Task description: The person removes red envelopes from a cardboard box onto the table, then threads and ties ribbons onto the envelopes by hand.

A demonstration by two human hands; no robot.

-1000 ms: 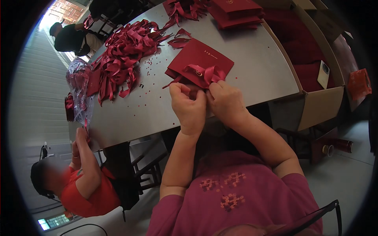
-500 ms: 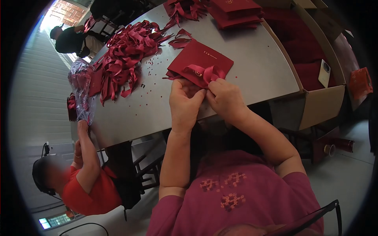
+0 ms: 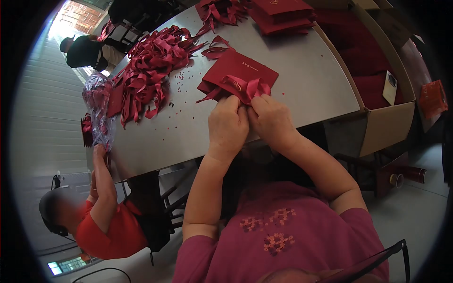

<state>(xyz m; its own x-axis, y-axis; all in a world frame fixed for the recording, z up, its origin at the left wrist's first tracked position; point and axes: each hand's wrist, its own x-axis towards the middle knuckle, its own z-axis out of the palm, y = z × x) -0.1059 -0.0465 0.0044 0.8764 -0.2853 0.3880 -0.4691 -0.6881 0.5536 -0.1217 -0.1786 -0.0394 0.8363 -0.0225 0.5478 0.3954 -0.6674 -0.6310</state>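
A red paper bag [image 3: 240, 68] lies tilted near the table's front edge, with a red ribbon [image 3: 243, 86] looped over its near side. At the bag's near edge my left hand [image 3: 228, 123] is closed, its fingers curled down and their tips hidden. My right hand [image 3: 271, 115] touches it on the right, fingers pinched at the end of the ribbon. The two hands meet just below the bag. What the left fingers hold cannot be made out.
Left on the metal table [image 3: 188, 132] is a heap of red ribboned bags [image 3: 158, 56]. More red bags [image 3: 283, 14] are stacked at the back. A carton [image 3: 389, 125] holding a phone [image 3: 390, 88] stands right. A person in red [image 3: 108, 228] works at left.
My left hand has turned over and closed, moving right against my right hand. The bag and ribbon have shifted slightly. The person in red has moved a hand up along the plastic-wrapped bundle.
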